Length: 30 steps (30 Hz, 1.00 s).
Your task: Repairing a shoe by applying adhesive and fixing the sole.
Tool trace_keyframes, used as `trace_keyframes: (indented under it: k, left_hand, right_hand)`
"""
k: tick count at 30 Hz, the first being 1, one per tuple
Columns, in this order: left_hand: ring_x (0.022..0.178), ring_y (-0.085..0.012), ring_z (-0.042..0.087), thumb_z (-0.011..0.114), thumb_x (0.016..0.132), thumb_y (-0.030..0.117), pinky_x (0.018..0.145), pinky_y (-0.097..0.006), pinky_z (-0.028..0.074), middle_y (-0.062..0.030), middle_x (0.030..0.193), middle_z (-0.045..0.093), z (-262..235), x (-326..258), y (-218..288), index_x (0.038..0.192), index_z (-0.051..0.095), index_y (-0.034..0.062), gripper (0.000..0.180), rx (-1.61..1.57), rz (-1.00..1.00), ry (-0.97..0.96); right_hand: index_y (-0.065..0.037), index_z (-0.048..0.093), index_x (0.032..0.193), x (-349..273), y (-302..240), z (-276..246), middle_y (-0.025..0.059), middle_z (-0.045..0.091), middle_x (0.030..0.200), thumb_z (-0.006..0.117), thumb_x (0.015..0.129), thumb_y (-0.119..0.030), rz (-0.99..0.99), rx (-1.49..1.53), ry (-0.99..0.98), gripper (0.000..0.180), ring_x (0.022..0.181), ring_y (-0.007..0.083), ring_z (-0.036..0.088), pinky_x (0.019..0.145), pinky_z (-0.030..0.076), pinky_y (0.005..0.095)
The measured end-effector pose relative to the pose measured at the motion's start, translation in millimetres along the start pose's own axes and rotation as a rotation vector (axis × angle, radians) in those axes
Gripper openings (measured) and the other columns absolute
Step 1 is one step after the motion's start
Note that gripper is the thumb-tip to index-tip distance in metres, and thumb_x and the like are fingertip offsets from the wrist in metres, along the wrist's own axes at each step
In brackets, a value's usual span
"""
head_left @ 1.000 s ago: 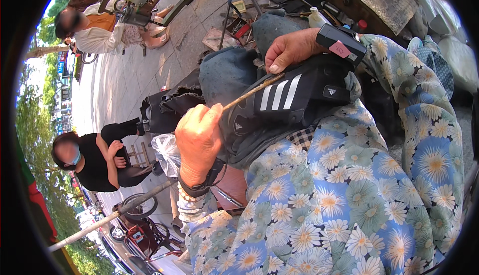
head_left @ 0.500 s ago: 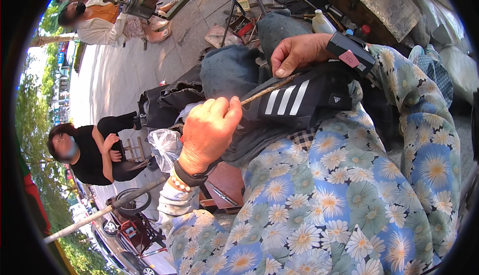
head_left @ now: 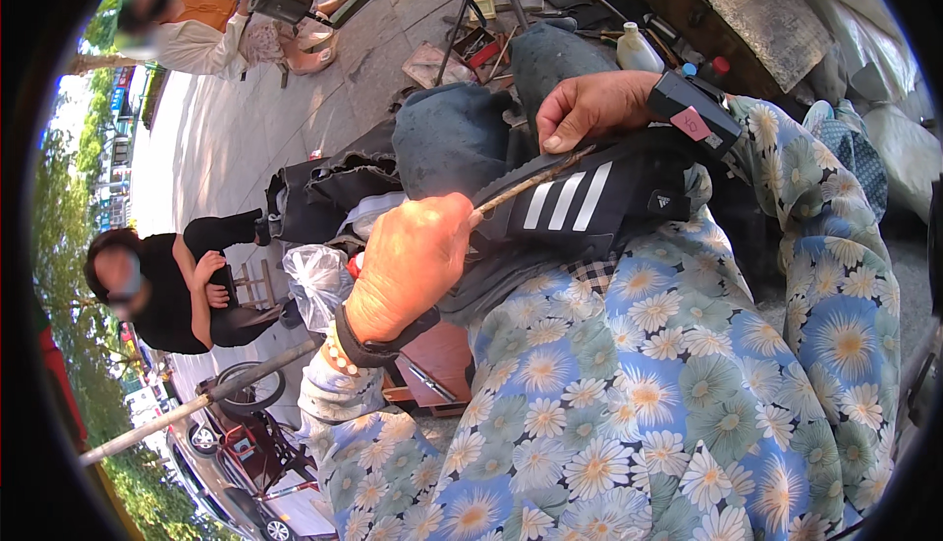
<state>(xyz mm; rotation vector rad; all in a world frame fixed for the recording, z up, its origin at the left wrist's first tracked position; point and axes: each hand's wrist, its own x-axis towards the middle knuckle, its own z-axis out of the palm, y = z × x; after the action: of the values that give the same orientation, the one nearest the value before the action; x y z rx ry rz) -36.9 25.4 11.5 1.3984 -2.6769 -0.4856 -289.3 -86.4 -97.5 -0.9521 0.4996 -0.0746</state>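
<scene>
Gripped brown stick (head_left: pixel 535 181) in left hand (head_left: pixel 408 266), mid-frame; pinched edge of black striped article (head_left: pixel 580 202) in fingers of right hand (head_left: pixel 597 109), presumably for steadiness.

Smock (head_left: pixel 609 433): blue ground, dense floral print of white daisies with yellow centres and larger grey-green blooms; loose folds. Right sleeve (head_left: pixel 845 296) of smock: same print, full, deeply creased. Just beyond this sleeve of the smock, at the right hand (head_left: pixel 594 114): black box (head_left: pixel 678 94) on the wrist, squared edges, pink sticker (head_left: pixel 690 123) with dark handwritten marks. Left sleeve (head_left: pixel 368 453) of smock: same floral print. Out of its end comes a cuff (head_left: pixel 339 399), whitish, faint print. Farther from the smock, at the left hand (head_left: pixel 413 256): bracelet (head_left: pixel 339 354) of round cream-coloured beads; next to it a broad black strap (head_left: pixel 359 340) around the wrist.
</scene>
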Motion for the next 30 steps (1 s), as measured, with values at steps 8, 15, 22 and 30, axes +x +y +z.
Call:
trace_keyframes:
  k: [8,15,22,30]
  left_hand:
    - [0.064,-0.0377,0.057,0.062,0.082,0.011,0.055,-0.044,0.043,-0.017,0.066,0.056,-9.0,-5.3,5.2,0.074,0.056,0.0023,0.013,0.16,-0.031,0.0]
    - [0.062,-0.037,0.056,0.063,0.082,0.01,0.052,-0.043,0.043,-0.0166,0.063,0.054,-22.0,-15.1,21.9,0.072,0.053,0.004,0.015,0.289,-0.07,0.006]
    - [0.061,-0.037,0.056,0.064,0.08,0.008,0.052,-0.043,0.043,-0.0161,0.063,0.053,-29.8,-18.4,24.5,0.071,0.051,0.0031,0.015,0.28,-0.038,0.01]
    - [0.058,-0.0299,0.059,0.064,0.08,0.014,0.051,-0.037,0.046,-0.0096,0.067,0.058,-27.2,-18.4,25.9,0.085,0.06,0.0043,0.011,0.51,0.004,0.049]
  right_hand:
    - [-0.001,0.065,0.089,1.0,0.6,1.7,0.0024,0.066,0.08,0.069,0.083,-0.01,-0.002,0.043,-0.01,0.012,0.071,0.0104,0.061,0.067,0.05,0.0231]
    - [0.0,0.065,0.089,-1.6,-4.9,9.6,0.0027,0.066,0.08,0.07,0.083,-0.011,-0.019,-0.011,0.033,0.013,0.068,0.0106,0.062,0.064,0.051,0.0235]
    - [-0.001,0.065,0.089,0.9,-1.1,3.4,0.0022,0.066,0.079,0.069,0.083,-0.011,-0.001,-0.019,0.04,0.013,0.067,0.0099,0.062,0.062,0.051,0.023]
    - [-0.002,0.064,0.089,2.8,-4.1,1.8,0.0009,0.066,0.079,0.068,0.084,-0.011,-0.004,-0.034,0.054,0.011,0.066,0.0085,0.061,0.062,0.051,0.0216]
